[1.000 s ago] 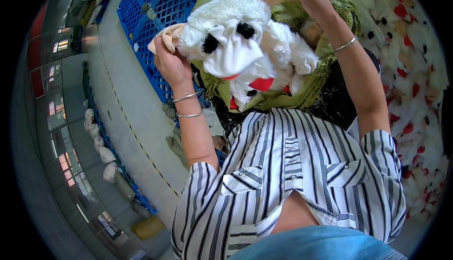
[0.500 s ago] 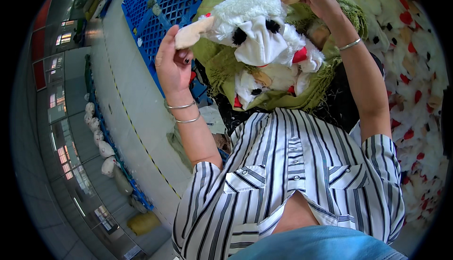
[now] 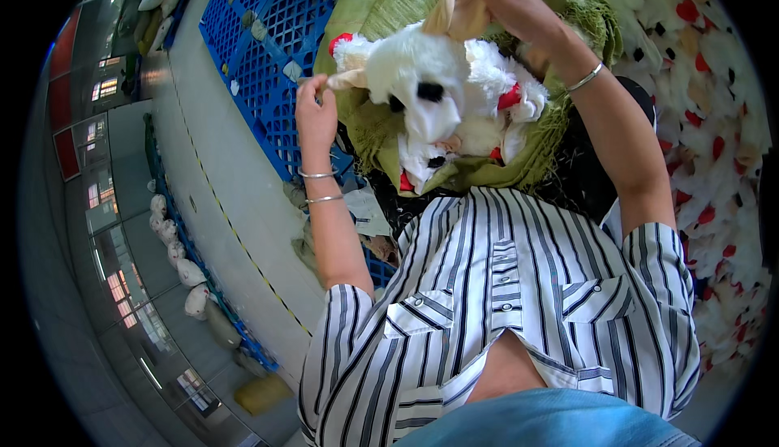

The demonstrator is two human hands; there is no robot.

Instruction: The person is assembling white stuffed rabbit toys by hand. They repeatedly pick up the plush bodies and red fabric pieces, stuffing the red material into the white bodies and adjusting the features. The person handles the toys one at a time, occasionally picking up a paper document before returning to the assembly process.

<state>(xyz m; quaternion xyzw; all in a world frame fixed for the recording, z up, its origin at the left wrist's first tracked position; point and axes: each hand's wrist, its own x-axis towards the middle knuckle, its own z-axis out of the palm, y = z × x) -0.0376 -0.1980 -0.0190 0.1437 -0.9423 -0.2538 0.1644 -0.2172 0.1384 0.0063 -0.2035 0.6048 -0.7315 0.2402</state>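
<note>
A limp white plush toy skin (image 3: 416, 66) with black eye patches and long cream ears hangs between my hands. My left hand (image 3: 316, 118) pinches the tip of one ear, at the toy's left. My right hand (image 3: 507, 5) grips the other ear (image 3: 458, 15) higher up, fingers closed round it. Just below lies a green woven sack (image 3: 369, 135), its frayed edge folded down. More white plush skins (image 3: 510, 90) with red patches sit in the sack, partly hidden behind the held one.
Blue plastic pallets (image 3: 268, 66) stand at the left, with scraps on them. A large heap of white plush skins with red and black pieces (image 3: 706, 179) fills the right side. Along the left wall lie white bundles (image 3: 174, 252) and a yellow sack (image 3: 261, 394).
The plush skin has turned and its face has narrowed, hanging lower. My left hand has moved slightly right and down; my right hand has moved left and down, still on the ear.
</note>
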